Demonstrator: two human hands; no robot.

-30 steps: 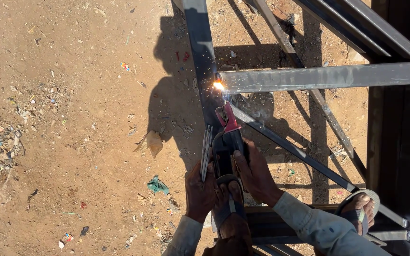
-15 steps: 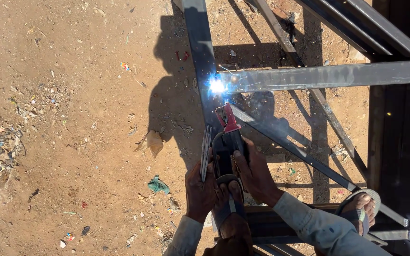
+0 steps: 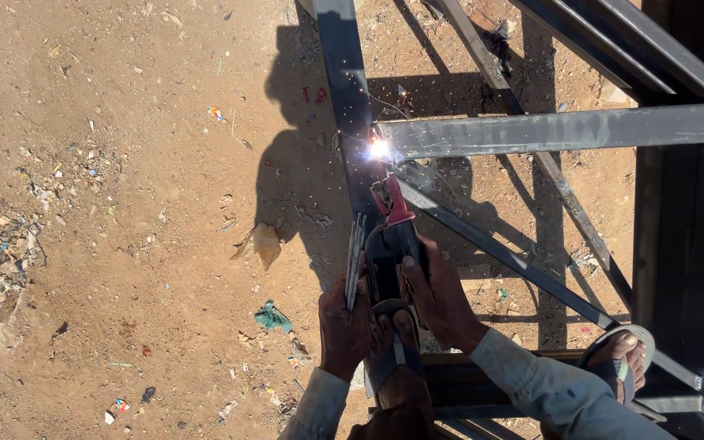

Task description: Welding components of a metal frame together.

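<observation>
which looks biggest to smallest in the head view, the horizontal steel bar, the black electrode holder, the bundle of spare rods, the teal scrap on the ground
1. horizontal steel bar
2. black electrode holder
3. bundle of spare rods
4. teal scrap

Holder and rods sit nearer the camera than the scrap.

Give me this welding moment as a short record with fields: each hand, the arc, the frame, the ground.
Left hand: grips a bundle of spare welding rods, held upright beside the holder.
Right hand: wrapped around the electrode holder, black body with red jaws.
Arc: bright spark where the horizontal bar meets the upright steel bar.
Feet: sandalled foot on the frame.
Ground: dry dirt with scattered litter.
</observation>
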